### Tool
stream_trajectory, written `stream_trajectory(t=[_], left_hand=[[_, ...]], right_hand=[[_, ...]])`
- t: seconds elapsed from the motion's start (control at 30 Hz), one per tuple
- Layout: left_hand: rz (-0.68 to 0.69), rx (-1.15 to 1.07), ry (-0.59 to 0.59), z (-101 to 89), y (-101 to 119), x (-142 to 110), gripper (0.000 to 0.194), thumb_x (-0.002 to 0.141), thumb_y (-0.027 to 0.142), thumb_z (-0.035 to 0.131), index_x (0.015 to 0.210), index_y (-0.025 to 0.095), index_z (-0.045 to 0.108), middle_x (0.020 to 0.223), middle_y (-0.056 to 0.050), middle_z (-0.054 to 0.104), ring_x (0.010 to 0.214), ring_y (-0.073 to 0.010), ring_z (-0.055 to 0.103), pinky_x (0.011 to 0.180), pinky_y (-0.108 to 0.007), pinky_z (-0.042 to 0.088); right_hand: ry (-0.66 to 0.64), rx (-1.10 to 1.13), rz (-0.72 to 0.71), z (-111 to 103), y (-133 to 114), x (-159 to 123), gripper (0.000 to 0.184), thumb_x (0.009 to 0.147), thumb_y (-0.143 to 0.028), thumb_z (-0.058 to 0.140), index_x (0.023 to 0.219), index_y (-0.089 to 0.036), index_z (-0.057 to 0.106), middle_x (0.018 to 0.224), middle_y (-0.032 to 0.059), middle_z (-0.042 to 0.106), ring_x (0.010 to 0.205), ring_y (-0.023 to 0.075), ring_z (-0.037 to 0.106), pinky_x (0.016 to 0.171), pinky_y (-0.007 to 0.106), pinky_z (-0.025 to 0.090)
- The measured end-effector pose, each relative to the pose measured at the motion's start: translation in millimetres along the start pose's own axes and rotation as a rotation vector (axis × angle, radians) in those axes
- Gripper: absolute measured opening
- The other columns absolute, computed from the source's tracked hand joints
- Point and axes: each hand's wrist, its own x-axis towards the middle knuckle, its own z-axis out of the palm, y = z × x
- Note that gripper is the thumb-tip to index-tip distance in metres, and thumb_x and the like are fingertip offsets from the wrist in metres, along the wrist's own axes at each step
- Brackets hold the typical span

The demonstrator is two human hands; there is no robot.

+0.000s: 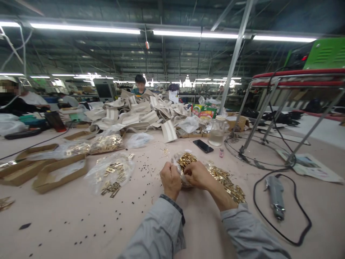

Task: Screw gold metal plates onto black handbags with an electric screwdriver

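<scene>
A clear plastic bag (176,158) full of small gold metal fittings (186,158) stands on the table in front of me. My left hand (171,180) is closed on the bag's left edge. At the bag's right side, my right hand (198,174) has its fingers curled in at the rim, close to the fittings; what the fingertips pinch, if anything, is hidden. Beside my right wrist a loose heap of gold fittings (229,185) lies on the table. To the left, flat gold plates (114,176) lie on an opened plastic bag (93,174).
Cardboard trays (60,174) and a filled bag (106,143) lie left. A phone (203,146) and a jar (216,131) stand beyond my hands. An electric screwdriver (275,198) with its cable lies right, near a stool (269,118). Pale straps (140,113) are piled behind, a person beyond.
</scene>
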Motion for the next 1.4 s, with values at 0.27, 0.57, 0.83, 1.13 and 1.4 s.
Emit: stream_trajectory(t=[0.27, 0.57, 0.83, 1.13, 1.4], left_hand=[[-0.033, -0.031, 0.012, -1.9, 1, 2, 0.025, 0.084, 0.022, 0.047, 0.06, 0.025, 0.039, 0.056, 0.003, 0.044, 0.06, -0.0176, 0.044, 0.06, -0.032, 0.03], [-0.067, -0.063, 0.0, -1.5, 2, 2, 0.025, 0.083, 0.023, 0.047, 0.059, 0.025, 0.041, 0.055, 0.002, 0.048, 0.059, -0.018, 0.045, 0.059, -0.032, 0.031], [-0.069, -0.059, -0.007, -1.7, 3, 3, 0.025, 0.082, 0.023, 0.047, 0.058, 0.025, 0.039, 0.054, 0.003, 0.046, 0.059, -0.0178, 0.044, 0.059, -0.032, 0.03], [-0.042, -0.034, -0.004, -0.8, -1, 3, 0.028, 0.084, 0.021, 0.046, 0.058, 0.025, 0.038, 0.055, 0.002, 0.045, 0.059, -0.0178, 0.044, 0.059, -0.032, 0.03], [-0.063, -0.064, -0.015, -0.7, 0, 3, 0.026, 0.084, 0.022, 0.046, 0.059, 0.025, 0.038, 0.055, 0.003, 0.045, 0.058, -0.0177, 0.044, 0.059, -0.032, 0.029]], right_hand=[[0.154, 0.21, 0.095, -8, 10, -1, 0.021, 0.073, -0.016, 0.058, 0.067, -0.018, 0.078, 0.064, 0.0019, 0.072, 0.062, 0.0158, 0.062, 0.061, 0.025, 0.042], [0.252, 0.644, 0.286, -22, 39, -4, 0.022, 0.077, -0.029, 0.064, 0.087, -0.013, 0.075, 0.064, 0.0027, 0.068, 0.054, 0.0153, 0.058, 0.052, 0.025, 0.046], [0.055, 0.269, 0.1, -14, 20, -5, 0.016, 0.079, -0.021, 0.064, 0.084, -0.019, 0.079, 0.065, -0.0005, 0.067, 0.059, 0.013, 0.055, 0.058, 0.023, 0.039], [0.039, 0.016, -0.025, -9, 10, -3, 0.025, 0.073, -0.008, 0.057, 0.075, -0.02, 0.078, 0.071, 0.0025, 0.071, 0.067, 0.0155, 0.057, 0.065, 0.025, 0.037], [0.171, 0.347, 0.105, -38, 29, -9, 0.017, 0.083, -0.028, 0.063, 0.079, -0.016, 0.074, 0.068, 0.0019, 0.066, 0.063, 0.0143, 0.054, 0.058, 0.024, 0.038]])
